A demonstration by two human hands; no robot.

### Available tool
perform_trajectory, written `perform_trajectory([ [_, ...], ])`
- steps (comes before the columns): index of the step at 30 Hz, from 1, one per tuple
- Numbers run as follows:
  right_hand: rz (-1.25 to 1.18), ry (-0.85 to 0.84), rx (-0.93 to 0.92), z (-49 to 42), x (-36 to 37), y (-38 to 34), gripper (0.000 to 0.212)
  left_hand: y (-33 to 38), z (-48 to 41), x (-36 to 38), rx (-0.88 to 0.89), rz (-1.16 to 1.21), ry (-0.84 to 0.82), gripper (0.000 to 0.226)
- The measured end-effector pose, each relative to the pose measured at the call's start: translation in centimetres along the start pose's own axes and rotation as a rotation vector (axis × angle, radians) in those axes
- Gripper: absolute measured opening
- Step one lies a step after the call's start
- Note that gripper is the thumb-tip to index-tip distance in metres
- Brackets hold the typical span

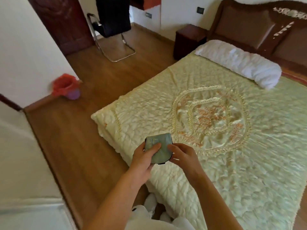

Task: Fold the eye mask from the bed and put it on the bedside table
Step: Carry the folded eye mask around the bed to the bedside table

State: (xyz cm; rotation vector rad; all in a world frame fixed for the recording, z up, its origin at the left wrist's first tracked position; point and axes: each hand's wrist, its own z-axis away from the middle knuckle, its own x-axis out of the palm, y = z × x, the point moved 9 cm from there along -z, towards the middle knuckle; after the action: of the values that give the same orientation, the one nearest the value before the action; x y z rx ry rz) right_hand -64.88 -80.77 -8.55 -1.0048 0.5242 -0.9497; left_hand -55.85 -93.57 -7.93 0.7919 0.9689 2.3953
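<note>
The eye mask (162, 143) is pale green satin with a dark edge, folded into a small pad. I hold it in the air over the near left corner of the bed (232, 146). My left hand (146, 156) grips its left side, thumb on top. My right hand (181, 155) pinches its right edge. The bedside table (189, 40) is a dark wooden box at the far side, left of the headboard, far from both hands.
A white rolled pillow (240, 63) lies at the head of the quilted bed. A metal-framed chair (113, 30) stands on the wooden floor by the dark door. A bin with a red bag (66, 87) sits against the left wall.
</note>
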Motion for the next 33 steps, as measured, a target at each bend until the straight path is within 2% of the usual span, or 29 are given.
perform_trajectory([
  [2, 0.032, -0.095, 0.018, 0.1, 2.7, 0.5, 0.030, 0.1, 1.3, -2.6, 0.029, 0.053, 0.074, 0.032],
  [6, 0.103, -0.254, 0.033, 1.1, 7.6, 1.2, 0.025, -0.3, 3.9, -7.5, 0.070, 0.144, 0.210, 0.030],
  [9, 0.210, -0.349, 0.000, 2.1, 10.8, 1.7, 0.037, -0.5, 5.9, -10.7, 0.097, 0.181, 0.309, 0.022],
  [11, 0.261, -0.413, 0.001, 2.8, 12.9, 2.1, 0.042, -0.6, 7.0, -12.6, 0.111, 0.215, 0.362, 0.025],
  [13, 0.272, -0.465, 0.018, 3.3, 15.0, 2.4, 0.035, -0.4, 8.1, -14.5, 0.133, 0.243, 0.406, 0.032],
  [20, 0.368, -0.594, 0.016, 3.6, 22.8, 3.1, 0.036, 1.4, 9.8, -21.0, 0.193, 0.305, 0.524, 0.034],
  [25, 0.426, -0.631, -0.005, 2.1, 28.3, 3.3, 0.036, 3.2, 7.9, -25.6, 0.200, 0.351, 0.550, 0.032],
  [30, 0.461, -0.644, 0.003, -1.5, 36.3, 2.6, 0.033, 7.4, 4.2, -31.8, 0.205, 0.392, 0.566, 0.032],
  [33, 0.466, -0.651, 0.002, -3.6, 42.2, 1.4, 0.027, 11.3, 1.7, -36.2, 0.216, 0.395, 0.581, 0.040],
])
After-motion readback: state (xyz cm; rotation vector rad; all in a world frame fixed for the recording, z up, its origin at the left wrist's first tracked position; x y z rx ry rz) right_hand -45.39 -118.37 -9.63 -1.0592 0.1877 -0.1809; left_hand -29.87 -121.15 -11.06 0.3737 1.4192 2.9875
